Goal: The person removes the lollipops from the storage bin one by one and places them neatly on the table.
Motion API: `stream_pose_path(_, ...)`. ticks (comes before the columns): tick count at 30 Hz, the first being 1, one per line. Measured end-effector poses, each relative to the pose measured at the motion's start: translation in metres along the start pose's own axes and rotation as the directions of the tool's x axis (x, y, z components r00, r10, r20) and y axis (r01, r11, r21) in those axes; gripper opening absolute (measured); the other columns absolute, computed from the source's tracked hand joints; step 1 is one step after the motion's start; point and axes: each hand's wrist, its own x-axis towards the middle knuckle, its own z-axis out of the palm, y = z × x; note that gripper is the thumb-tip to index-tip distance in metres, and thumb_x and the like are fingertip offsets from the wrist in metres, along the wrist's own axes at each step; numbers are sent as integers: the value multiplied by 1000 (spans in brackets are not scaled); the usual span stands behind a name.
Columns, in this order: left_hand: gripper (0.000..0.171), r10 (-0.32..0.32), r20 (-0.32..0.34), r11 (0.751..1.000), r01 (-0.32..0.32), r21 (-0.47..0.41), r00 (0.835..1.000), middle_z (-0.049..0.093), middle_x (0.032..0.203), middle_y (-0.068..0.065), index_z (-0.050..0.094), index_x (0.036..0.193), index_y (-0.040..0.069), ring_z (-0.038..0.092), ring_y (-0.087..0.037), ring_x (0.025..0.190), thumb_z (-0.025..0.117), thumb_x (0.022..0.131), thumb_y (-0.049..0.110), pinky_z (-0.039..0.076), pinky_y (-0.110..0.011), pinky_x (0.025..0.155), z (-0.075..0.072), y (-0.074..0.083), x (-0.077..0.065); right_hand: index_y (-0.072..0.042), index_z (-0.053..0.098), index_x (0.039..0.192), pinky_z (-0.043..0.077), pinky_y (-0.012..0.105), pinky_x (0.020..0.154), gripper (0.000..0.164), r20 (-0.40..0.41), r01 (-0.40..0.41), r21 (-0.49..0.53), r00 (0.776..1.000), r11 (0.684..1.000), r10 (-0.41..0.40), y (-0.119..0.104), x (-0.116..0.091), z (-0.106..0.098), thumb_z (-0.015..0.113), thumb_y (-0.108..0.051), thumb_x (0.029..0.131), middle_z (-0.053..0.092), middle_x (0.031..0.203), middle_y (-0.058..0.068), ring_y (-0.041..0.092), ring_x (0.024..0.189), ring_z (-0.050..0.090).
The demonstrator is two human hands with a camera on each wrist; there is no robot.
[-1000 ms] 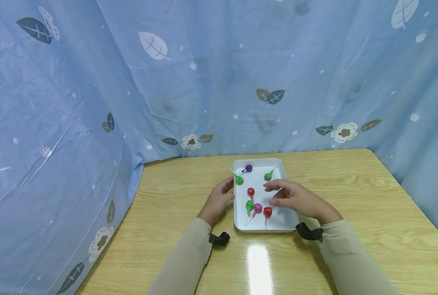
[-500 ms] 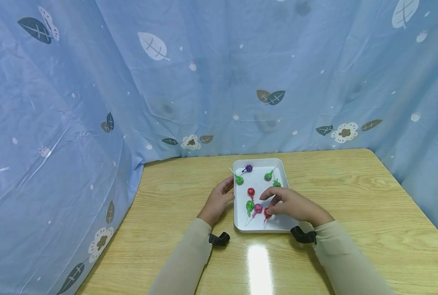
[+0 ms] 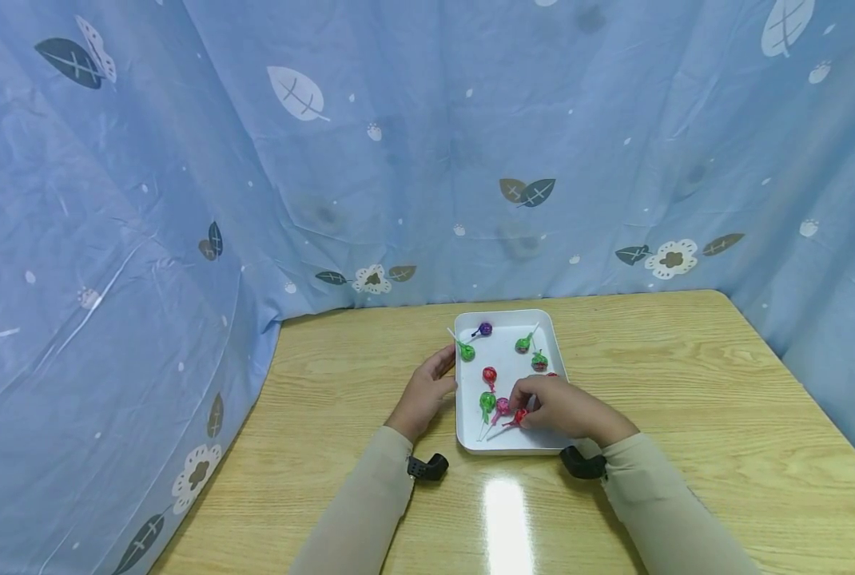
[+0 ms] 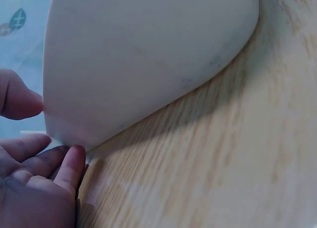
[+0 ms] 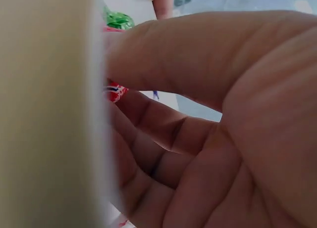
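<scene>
My left hand [image 3: 427,391] rests against the left side of a white tray [image 3: 503,451], its fingers and thumb touching the wall [image 4: 148,55] in the left wrist view. Over the tray's front right part, my right hand [image 3: 567,409] pinches a red lollipop [image 3: 518,418] between thumb and fingers. Its wrapper [image 5: 117,93] peeks out between them in the right wrist view. Just left of it lie a pink lollipop [image 3: 502,406] and a green lollipop [image 3: 487,401]. Another red lollipop [image 3: 490,374] sits near the middle.
Farther back in the tray are a purple lollipop [image 3: 486,328] and several green ones, one with its stick over the left rim [image 3: 467,351]. A red wrapper [image 3: 552,375] shows partly behind the right hand. The wooden table [image 3: 341,383] meets a blue curtain [image 3: 413,160].
My right hand has come nearer and left, taking hold of the front red lollipop, whose stick has swung leftward. A green lollipop at the right wall is uncovered. My left hand stays put.
</scene>
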Motion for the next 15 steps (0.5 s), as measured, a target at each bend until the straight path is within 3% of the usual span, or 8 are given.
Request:
stream_pose_path(7, 74, -5, -7, 1000, 5, 11, 1000, 45, 167, -12, 40, 166, 1, 39, -27, 155, 58, 95, -5, 33, -43, 126, 1, 2, -1, -17, 73, 98, 52, 38, 79, 22, 13, -32, -41, 999, 999, 32, 0, 1, 3, 84, 2, 91, 66, 96, -6, 18, 85, 57)
stream_pose_path(15, 74, -11, -11, 1000, 11, 10, 1000, 45, 167, -11, 41, 167, 2, 39, -27, 155, 60, 96, -4, 33, -43, 126, 0, 0, 0, -16, 72, 98, 51, 36, 78, 21, 0, -1, -36, 1000, 999, 1, 1, 1, 3, 81, 2, 93, 66, 96, -6, 19, 86, 58)
